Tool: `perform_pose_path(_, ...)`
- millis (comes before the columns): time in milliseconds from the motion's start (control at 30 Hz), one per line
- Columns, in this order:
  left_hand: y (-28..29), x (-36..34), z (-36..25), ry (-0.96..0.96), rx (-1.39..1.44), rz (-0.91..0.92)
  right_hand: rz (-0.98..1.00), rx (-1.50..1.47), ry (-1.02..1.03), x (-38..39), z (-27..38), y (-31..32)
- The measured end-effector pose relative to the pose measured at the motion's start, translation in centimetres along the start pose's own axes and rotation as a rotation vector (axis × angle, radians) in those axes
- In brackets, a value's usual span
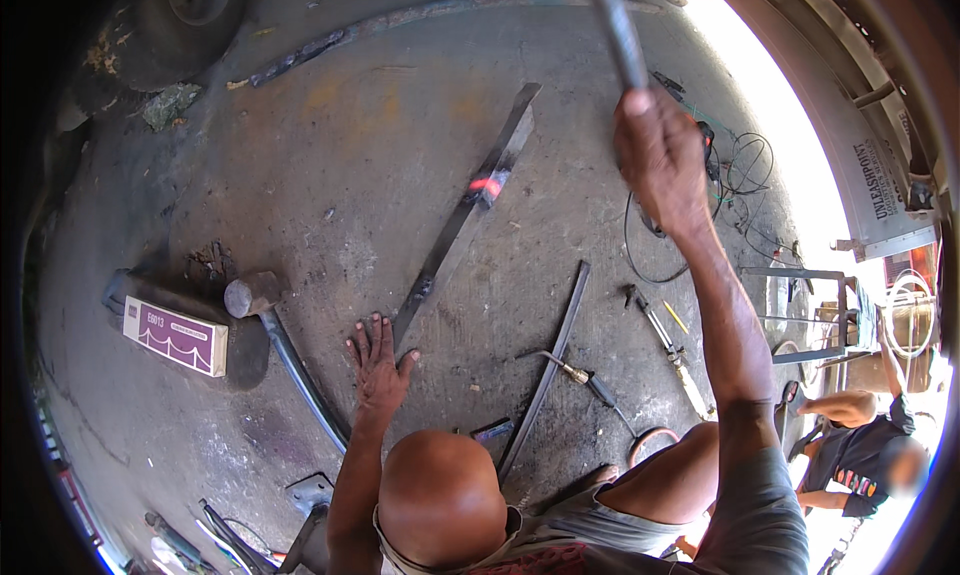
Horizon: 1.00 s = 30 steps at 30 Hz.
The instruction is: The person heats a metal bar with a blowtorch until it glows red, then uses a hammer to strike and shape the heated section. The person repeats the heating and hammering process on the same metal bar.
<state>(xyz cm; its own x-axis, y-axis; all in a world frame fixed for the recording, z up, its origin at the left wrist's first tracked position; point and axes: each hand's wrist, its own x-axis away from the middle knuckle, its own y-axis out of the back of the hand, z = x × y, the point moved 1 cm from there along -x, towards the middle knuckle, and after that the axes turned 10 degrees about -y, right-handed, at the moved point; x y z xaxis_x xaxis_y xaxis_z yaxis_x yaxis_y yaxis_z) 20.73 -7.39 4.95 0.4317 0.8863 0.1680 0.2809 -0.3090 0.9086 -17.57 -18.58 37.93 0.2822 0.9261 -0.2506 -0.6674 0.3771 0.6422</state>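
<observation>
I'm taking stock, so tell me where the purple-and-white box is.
In the head view, the purple-and-white box is at the left, just left of the hammer head.

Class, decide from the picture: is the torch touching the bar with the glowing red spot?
Apart. The head view shows grey floor between the torch and the bar.

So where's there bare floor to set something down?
The widest bare patch lies left of the glowing metal bar, above the sledgehammer and below the long curved strip. A smaller one sits between that bar and the black cable. It's crowded below that, around the torch and dark metal strip.
</observation>
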Motion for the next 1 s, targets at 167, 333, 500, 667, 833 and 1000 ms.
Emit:
perform_pose_path(167,0.8,0.4,0.0,0.03,0.017,0.028,-0.241,-0.475,0.439,-7.5,2.8,-2.3)
perform_pose_path(333,2.4,-0.3,-1.0,0.054,0.016,0.075,-0.013,0.046,-0.059,-5.4,-20.7,-12.1)
perform_pose_path(500,2.1,1.0,0.3,0.208,0.085,0.071,0.41,0.189,-0.684,-1.8,-22.2,-13.4)
perform_pose_path(667,1.3,-1.5,0.5,0.091,0.007,-0.023,0.289,0.091,-0.655,-1.7,-15.5,-7.3)
perform_pose_path(833,0.5,-1.3,0.9,-0.049,-0.147,-0.109,0.016,-0.128,-0.312,-1.7,-4.2,-0.7)
perform_pose_path(1000,0.8,-1.2,1.1,0.001,-0.052,-0.024,-0.334,-0.435,0.31,-7.3,3.6,1.2)
